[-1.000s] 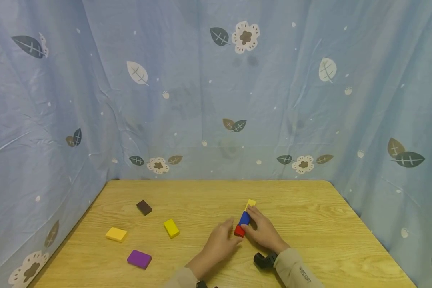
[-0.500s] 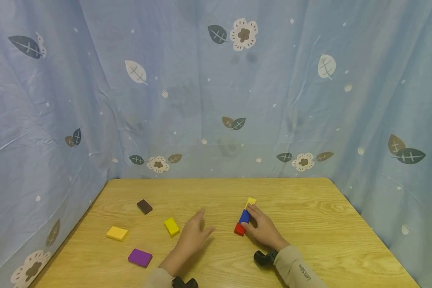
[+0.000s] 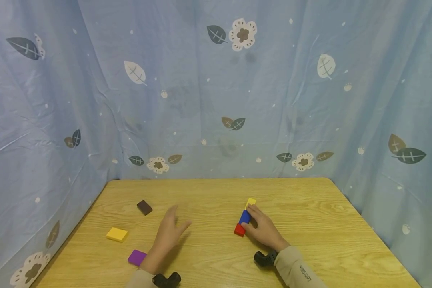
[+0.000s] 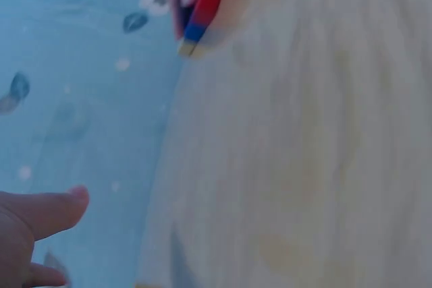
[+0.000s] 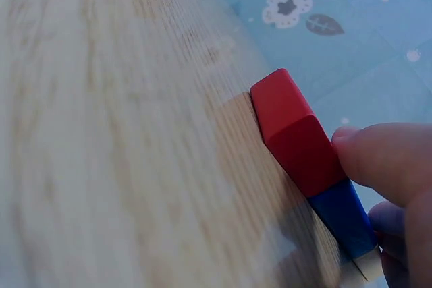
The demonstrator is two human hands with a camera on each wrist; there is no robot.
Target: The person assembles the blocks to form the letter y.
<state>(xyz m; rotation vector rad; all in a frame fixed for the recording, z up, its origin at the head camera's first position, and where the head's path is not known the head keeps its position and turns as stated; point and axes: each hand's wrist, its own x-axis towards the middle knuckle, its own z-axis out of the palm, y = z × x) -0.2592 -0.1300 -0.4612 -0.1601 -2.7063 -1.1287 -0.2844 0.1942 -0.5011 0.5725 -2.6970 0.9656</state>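
Observation:
My right hand point(image 3: 264, 230) rests against the right side of a row of blocks. That row, end to end, is a red block point(image 3: 239, 229), a blue block point(image 3: 244, 217) and a yellow block point(image 3: 251, 202). In the right wrist view the thumb touches the side of the red block point(image 5: 297, 139), while the other fingers lie along the blue block point(image 5: 344, 217). My left hand point(image 3: 167, 232) is over the left half of the table, empty, thumb spread from the fingers. It covers the spot where another yellow block lay. Its forearm partly hides a purple block point(image 3: 137, 257).
On the wooden table point(image 3: 209, 192), a dark brown block point(image 3: 144, 207) lies at the back left and an orange-yellow block point(image 3: 117, 234) nearer the left edge. A blue patterned curtain point(image 3: 201, 80) encloses the back and sides.
My left hand has moved left, away from the row of blocks, and now covers the loose yellow block and part of the purple one. The right hand has stayed at the row.

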